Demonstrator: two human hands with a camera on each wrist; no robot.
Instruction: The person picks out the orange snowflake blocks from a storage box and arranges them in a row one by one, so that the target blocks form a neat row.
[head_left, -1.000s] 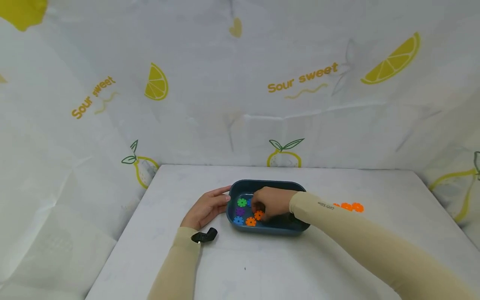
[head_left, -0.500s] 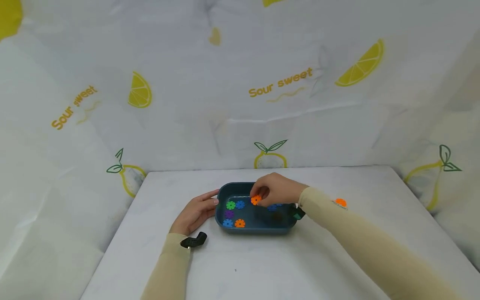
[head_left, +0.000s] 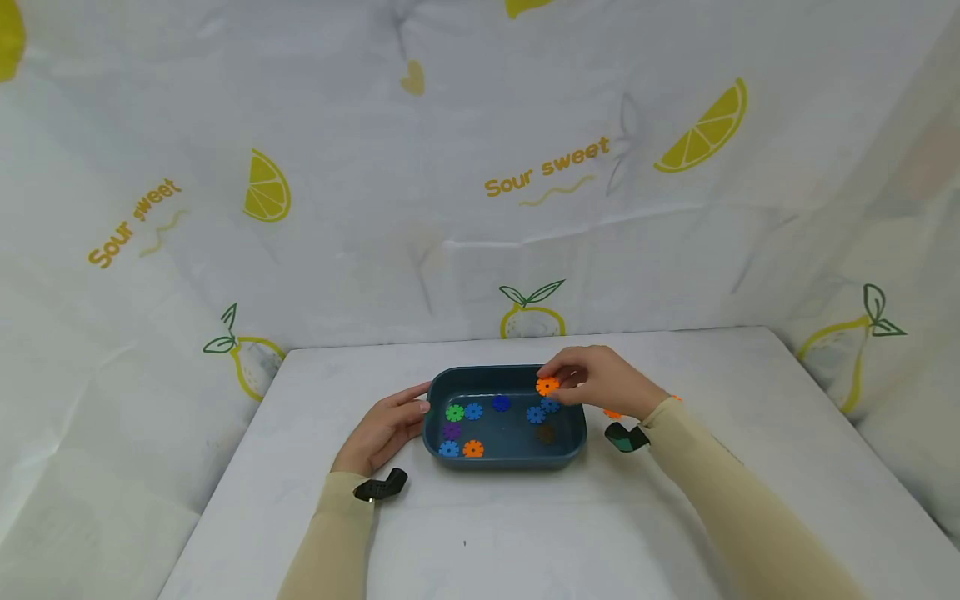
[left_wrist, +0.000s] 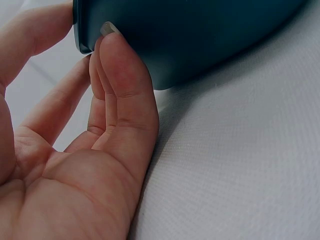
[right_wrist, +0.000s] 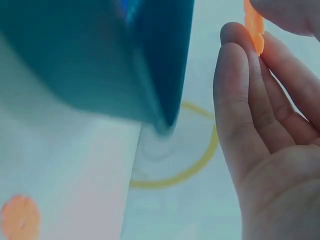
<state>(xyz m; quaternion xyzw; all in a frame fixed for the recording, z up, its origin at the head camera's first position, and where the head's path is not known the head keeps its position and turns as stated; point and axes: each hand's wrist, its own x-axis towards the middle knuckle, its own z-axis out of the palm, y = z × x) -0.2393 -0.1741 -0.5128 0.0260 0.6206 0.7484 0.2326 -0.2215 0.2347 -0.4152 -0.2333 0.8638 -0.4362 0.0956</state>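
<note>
Head view: backdrop (head_left: pixel 375 192) is reading "Sour sweet"; right hand (head_left: pixel 609 382) is pinching orange notched disc (head_left: pixel 547 387), part-hiding orange pieces (head_left: pixel 612 413) on desk (head_left: pixel 525 533); relaxed left hand (head_left: pixel 381 432) is touching teal tray (head_left: pixel 498 462).

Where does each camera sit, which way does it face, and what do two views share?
Head: worn on the head, facing forward and down at the tray, table and printed backdrop; left hand, right hand and sleeves show.
Left wrist: on that wrist, facing the tray's outer wall; palm and fingers show.
Right wrist: on that wrist, facing past the tray's outside to the backdrop; palm and fingers show.
Shared: head and right wrist both show the orange piece pinched by the right hand.
</note>
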